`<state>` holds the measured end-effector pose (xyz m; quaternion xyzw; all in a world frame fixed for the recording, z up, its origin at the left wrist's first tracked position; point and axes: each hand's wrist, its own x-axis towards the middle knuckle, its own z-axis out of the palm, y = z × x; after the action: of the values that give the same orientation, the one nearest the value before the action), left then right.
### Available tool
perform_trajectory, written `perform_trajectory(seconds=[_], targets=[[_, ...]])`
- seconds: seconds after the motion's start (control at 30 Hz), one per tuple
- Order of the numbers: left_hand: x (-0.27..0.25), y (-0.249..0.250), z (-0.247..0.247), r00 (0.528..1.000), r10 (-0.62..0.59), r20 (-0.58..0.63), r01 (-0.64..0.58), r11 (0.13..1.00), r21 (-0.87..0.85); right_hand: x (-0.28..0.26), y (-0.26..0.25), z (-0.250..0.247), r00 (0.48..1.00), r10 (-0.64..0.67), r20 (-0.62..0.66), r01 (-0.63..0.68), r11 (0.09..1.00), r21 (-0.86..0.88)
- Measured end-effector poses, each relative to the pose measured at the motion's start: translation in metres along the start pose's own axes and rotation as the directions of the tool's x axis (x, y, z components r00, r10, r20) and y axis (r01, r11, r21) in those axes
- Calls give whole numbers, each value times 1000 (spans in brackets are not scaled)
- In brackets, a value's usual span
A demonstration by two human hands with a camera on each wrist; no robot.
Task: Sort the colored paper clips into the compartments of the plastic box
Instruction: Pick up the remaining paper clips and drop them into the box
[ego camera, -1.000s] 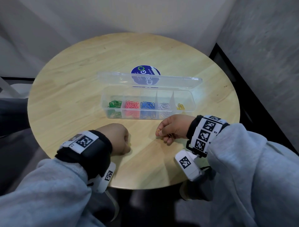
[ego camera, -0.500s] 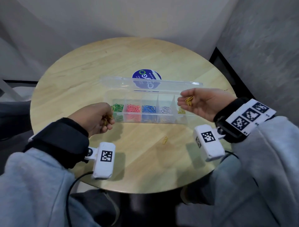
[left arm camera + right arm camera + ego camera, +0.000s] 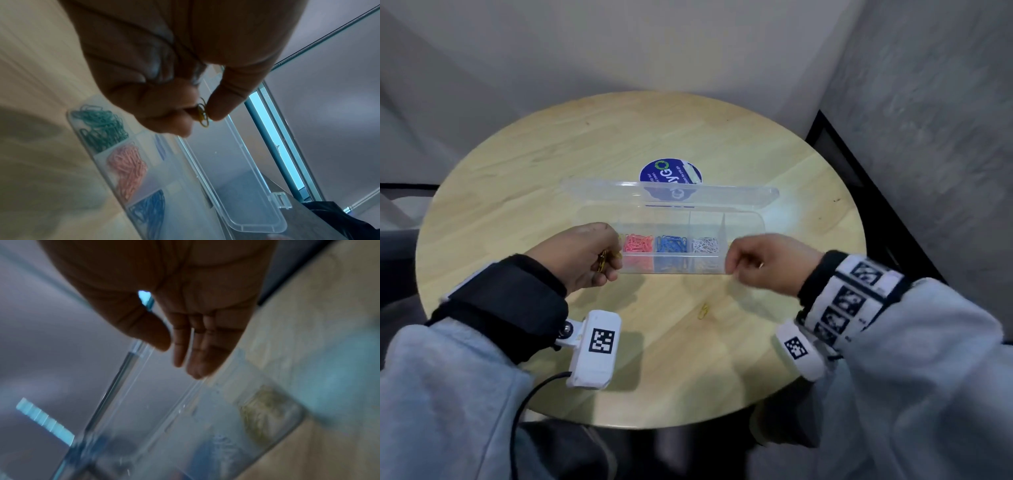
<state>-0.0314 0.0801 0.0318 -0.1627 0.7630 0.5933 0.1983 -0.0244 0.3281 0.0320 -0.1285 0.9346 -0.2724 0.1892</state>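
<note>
- Right hand swings down from over the plastic box, fingers straight, holding nothing now.
- Left hand pinches yellow clips: light, springy, slippery; squeeze across the loops.

Clear glossy plastic box (lid too) on matt wooden table.

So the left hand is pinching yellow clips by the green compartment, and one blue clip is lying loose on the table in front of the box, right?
Not quite: the loose clip on the table is yellow, not blue, as the head view shows. The rest holds: the left hand pinches yellow clips by the green compartment of the box.
</note>
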Motion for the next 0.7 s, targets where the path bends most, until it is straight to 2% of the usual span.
perform_trajectory(seconds=[0.07, 0.13, 0.23, 0.33, 0.47, 0.6, 0.7], targets=[[1, 4, 4, 1000, 5, -7, -5, 1000, -5, 5, -4, 18, 979, -28, 202, 72, 975, -211], [1, 6, 10, 1000, 6, -8, -6, 1000, 11, 15, -6, 35, 952, 15, 304, 92, 938, -335], [2, 6, 16, 1000, 4, -8, -4, 999, 47, 30, -8, 47, 944, 26, 329, 125, 895, -429], [4, 5, 18, 1000, -2, -3, 3, 997, 71, 37, -10, 47, 939, -4, 343, 168, 877, -450], [7, 4, 19, 1000, -5, 6, 5, 995, 99, 39, -6, 43, 937, 25, 347, 132, 898, -420], [8, 3, 19, 1000, -6, 14, 4, 992, 129, 38, -4, 46, 932, 75, 356, 113, 870, -480], [8, 2, 17, 1000, -11, 13, 9, 986, 168, 29, -5, 26, 954, 51, 297, 63, 930, -361]])
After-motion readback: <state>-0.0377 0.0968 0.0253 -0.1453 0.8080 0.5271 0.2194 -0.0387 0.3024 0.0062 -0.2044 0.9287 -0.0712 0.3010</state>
